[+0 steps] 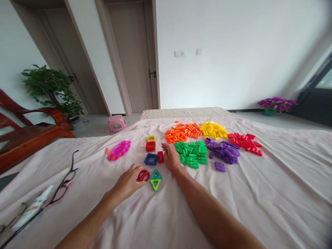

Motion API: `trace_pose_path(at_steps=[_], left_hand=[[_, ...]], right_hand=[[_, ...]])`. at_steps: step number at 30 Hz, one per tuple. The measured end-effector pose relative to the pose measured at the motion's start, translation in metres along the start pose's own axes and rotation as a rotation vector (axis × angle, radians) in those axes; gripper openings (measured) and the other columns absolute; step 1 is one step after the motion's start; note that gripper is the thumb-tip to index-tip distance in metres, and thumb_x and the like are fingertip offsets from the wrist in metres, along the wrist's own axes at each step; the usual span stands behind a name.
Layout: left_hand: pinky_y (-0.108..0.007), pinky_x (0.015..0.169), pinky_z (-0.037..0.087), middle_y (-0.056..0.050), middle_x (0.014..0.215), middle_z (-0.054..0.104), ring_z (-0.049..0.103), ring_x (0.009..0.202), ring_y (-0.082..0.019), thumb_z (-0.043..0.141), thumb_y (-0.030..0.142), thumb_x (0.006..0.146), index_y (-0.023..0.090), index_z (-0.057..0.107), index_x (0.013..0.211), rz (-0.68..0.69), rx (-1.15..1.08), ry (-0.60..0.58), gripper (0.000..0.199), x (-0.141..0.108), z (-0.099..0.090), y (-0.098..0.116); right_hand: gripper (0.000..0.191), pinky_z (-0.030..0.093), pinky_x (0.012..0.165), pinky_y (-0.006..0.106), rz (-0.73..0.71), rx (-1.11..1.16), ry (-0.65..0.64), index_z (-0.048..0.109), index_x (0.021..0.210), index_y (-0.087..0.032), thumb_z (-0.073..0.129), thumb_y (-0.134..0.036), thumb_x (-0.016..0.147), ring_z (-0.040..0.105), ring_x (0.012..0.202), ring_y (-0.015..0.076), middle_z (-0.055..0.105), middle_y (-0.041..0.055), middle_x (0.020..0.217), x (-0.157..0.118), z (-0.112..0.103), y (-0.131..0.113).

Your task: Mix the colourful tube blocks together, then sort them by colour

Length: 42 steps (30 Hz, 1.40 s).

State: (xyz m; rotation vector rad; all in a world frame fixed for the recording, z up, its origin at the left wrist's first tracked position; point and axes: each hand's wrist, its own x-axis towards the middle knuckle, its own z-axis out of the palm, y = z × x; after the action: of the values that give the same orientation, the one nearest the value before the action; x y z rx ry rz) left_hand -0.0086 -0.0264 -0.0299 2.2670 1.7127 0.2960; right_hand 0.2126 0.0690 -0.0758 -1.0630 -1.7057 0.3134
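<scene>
My left hand (131,180) has its fingers round the edge of a red round piece (143,175) on the cloth. Just right of it lie a teal triangle (156,174) and a lime green triangle (155,184), touching. My right hand (170,157) rests beside a small red rectangular piece (160,157); its fingers look slightly bent and apart, with nothing visible in them. A blue square frame (150,159) lies left of the red rectangle. Farther back are a red square piece (150,146) and a yellow one (151,138).
Piles of orange (181,132), yellow (214,130), green (192,153), purple (225,151) and red tubes (245,143) spread beyond my right hand. A pink flower-shaped frame (120,150) lies left. Eyeglasses (61,186) and a white tube (35,207) are at the left edge.
</scene>
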Motion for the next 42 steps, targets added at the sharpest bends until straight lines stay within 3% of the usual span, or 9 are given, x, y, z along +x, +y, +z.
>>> trace_pose_path(at_steps=[7, 10, 14, 17, 22, 27, 33, 42], left_hand=[[-0.028, 0.080, 0.045, -0.008, 0.109, 0.061, 0.063, 0.094, -0.020, 0.060, 0.039, 0.086, 0.021, 0.063, 0.111, -0.163, 0.114, 0.109, 0.031, 0.009, 0.011, 0.005], [-0.028, 0.080, 0.045, -0.009, 0.111, 0.062, 0.063, 0.095, -0.019, 0.059, 0.041, 0.088, 0.021, 0.062, 0.112, -0.164, 0.115, 0.137, 0.032, 0.007, 0.015, 0.004], [-0.027, 0.080, 0.046, -0.009, 0.120, 0.061, 0.062, 0.103, -0.020, 0.064, 0.045, 0.084, 0.022, 0.056, 0.127, -0.132, 0.054, 0.156, 0.049, 0.002, 0.014, 0.001], [-0.027, 0.080, 0.047, -0.006, 0.121, 0.061, 0.062, 0.102, -0.019, 0.065, 0.039, 0.083, 0.026, 0.060, 0.123, -0.087, 0.028, 0.186, 0.042, -0.003, 0.013, -0.002], [-0.027, 0.088, 0.046, -0.004, 0.110, 0.066, 0.063, 0.103, -0.018, 0.062, 0.027, 0.086, 0.027, 0.068, 0.111, -0.004, -0.052, 0.206, 0.026, -0.006, 0.013, -0.008], [-0.026, 0.081, 0.048, -0.003, 0.105, 0.069, 0.066, 0.093, -0.017, 0.065, 0.029, 0.085, 0.025, 0.070, 0.103, 0.006, -0.146, 0.228, 0.019, -0.007, 0.015, -0.020], [-0.030, 0.091, 0.048, -0.002, 0.114, 0.071, 0.065, 0.103, -0.019, 0.061, 0.030, 0.089, 0.028, 0.073, 0.105, 0.091, -0.104, 0.276, 0.020, -0.008, 0.016, -0.023], [-0.035, 0.090, 0.048, -0.005, 0.100, 0.075, 0.066, 0.095, -0.022, 0.056, 0.031, 0.092, 0.027, 0.076, 0.098, 0.134, -0.049, 0.238, 0.021, -0.009, 0.021, -0.015]], right_hand=[[0.054, 0.054, 0.086, 0.030, -0.025, -0.008, 0.009, 0.060, 0.121, -0.021, 0.040, 0.001, 0.075, 0.066, 0.092, 0.0163, 0.068, 0.0056, 0.108, -0.001, 0.000, 0.001], [0.055, 0.054, 0.085, 0.029, -0.021, -0.020, 0.001, 0.060, 0.121, -0.021, 0.040, 0.001, 0.075, 0.066, 0.092, 0.0164, 0.068, 0.0055, 0.109, -0.001, 0.001, 0.002], [0.053, 0.053, 0.086, 0.030, -0.028, -0.026, -0.005, 0.060, 0.121, -0.021, 0.040, 0.000, 0.077, 0.065, 0.092, 0.0168, 0.068, 0.0057, 0.108, -0.001, -0.001, 0.000], [0.048, 0.051, 0.087, 0.030, -0.055, -0.042, -0.020, 0.062, 0.118, -0.020, 0.042, -0.001, 0.078, 0.064, 0.094, 0.0179, 0.069, 0.0064, 0.106, -0.001, -0.005, -0.005], [0.033, 0.047, 0.087, 0.032, -0.313, -0.111, -0.223, 0.070, 0.098, -0.023, 0.049, -0.007, 0.077, 0.061, 0.092, 0.0195, 0.068, 0.0058, 0.098, -0.004, -0.012, -0.027], [0.014, 0.043, 0.074, 0.031, -0.528, -0.250, -0.476, 0.068, 0.078, -0.022, 0.056, -0.016, 0.072, 0.056, 0.077, 0.0194, 0.064, 0.0045, 0.082, -0.012, -0.006, -0.055], [0.008, 0.038, 0.066, 0.030, -0.565, -0.369, -0.570, 0.065, 0.072, -0.020, 0.058, -0.017, 0.075, 0.053, 0.071, 0.0174, 0.064, 0.0038, 0.079, -0.019, 0.000, -0.062], [0.013, 0.040, 0.070, 0.031, -0.552, -0.364, -0.617, 0.071, 0.078, -0.021, 0.060, -0.015, 0.075, 0.055, 0.075, 0.0194, 0.069, 0.0048, 0.078, -0.024, 0.005, -0.061]])
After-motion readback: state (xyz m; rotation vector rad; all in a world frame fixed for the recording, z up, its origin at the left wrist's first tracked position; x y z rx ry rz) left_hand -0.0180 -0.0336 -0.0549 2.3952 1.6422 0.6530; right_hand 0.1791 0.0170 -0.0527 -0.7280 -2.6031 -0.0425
